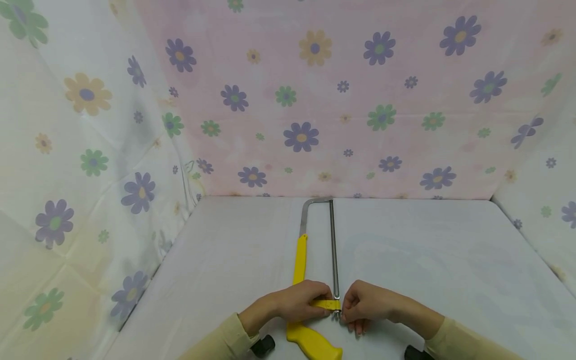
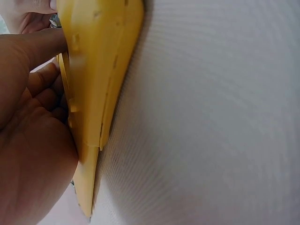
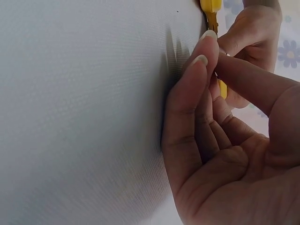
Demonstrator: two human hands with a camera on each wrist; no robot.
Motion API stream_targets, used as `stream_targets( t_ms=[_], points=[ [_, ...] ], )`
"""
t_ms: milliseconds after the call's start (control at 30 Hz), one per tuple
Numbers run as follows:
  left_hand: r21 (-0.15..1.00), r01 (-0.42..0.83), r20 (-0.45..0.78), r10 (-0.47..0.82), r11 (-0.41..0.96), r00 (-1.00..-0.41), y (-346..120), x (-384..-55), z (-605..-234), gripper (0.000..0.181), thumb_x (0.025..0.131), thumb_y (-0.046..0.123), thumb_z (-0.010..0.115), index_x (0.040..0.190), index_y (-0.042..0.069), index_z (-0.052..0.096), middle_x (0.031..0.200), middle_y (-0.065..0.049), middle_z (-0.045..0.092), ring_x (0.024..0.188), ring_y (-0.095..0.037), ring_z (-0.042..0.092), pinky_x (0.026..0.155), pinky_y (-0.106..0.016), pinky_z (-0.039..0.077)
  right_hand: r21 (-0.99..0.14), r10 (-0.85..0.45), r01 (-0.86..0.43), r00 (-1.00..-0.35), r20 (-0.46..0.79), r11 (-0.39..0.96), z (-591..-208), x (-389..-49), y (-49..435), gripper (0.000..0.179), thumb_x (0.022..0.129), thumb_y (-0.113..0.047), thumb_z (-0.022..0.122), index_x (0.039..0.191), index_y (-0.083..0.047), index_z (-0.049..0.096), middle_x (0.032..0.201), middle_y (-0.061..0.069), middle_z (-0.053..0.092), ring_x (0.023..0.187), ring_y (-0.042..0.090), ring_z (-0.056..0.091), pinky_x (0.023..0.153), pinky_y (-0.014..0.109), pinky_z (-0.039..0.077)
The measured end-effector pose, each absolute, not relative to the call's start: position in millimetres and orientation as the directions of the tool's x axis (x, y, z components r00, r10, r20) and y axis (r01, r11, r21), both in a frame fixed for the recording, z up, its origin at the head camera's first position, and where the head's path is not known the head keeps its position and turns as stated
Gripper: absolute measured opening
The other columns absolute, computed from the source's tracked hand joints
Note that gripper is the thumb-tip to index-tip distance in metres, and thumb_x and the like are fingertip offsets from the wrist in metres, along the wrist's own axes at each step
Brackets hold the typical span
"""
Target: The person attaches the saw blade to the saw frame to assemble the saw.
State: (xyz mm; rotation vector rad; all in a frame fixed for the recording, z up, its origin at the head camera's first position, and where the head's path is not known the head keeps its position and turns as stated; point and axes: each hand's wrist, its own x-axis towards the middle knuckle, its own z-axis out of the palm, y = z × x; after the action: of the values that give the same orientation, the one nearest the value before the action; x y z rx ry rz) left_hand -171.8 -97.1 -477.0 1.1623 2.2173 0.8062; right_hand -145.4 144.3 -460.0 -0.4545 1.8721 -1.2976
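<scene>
A hacksaw (image 1: 300,260) with a yellow grip and grey bowed frame lies on the white table, its far end pointing away from me. Its dark narrow blade (image 1: 334,245) runs along the right side. My left hand (image 1: 303,300) reaches over the yellow frame and holds the short yellow crosspiece (image 1: 327,304) at the near end of the blade. Just below that is a small metal wing nut (image 1: 336,315). The right hand (image 1: 371,302) has its fingers bent and pinches at the wing nut with thumb and fingertips, which cover part of it in the right wrist view.
The white tabletop (image 1: 427,260) spreads to both sides. Flower-printed cloth (image 1: 315,100) hangs behind the table and along its left and right sides. A dark band (image 1: 263,346) shows at the left wrist, another (image 1: 416,353) at the right.
</scene>
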Motion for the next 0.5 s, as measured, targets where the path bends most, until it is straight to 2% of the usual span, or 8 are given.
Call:
stream_targets(
  t_ms=[500],
  points=[
    [0.715,0.528,-0.158,0.842,0.458,-0.516,-96.3,-170.1,-473.5,0.008,0.102,0.019,0.065,0.109,0.016,0.064,0.095,0.015,0.058,0.083,0.002,0.048,0.078,-0.016,0.044,-0.894,-0.651,0.148,-0.637,-0.414,0.424,-462.4,-145.6,137.8,0.015,0.089,-0.004,0.075,0.079,0.006,0.072,0.063,0.007,0.066,0.051,0.011,0.062,0.049,0.02,0.051]
  ],
)
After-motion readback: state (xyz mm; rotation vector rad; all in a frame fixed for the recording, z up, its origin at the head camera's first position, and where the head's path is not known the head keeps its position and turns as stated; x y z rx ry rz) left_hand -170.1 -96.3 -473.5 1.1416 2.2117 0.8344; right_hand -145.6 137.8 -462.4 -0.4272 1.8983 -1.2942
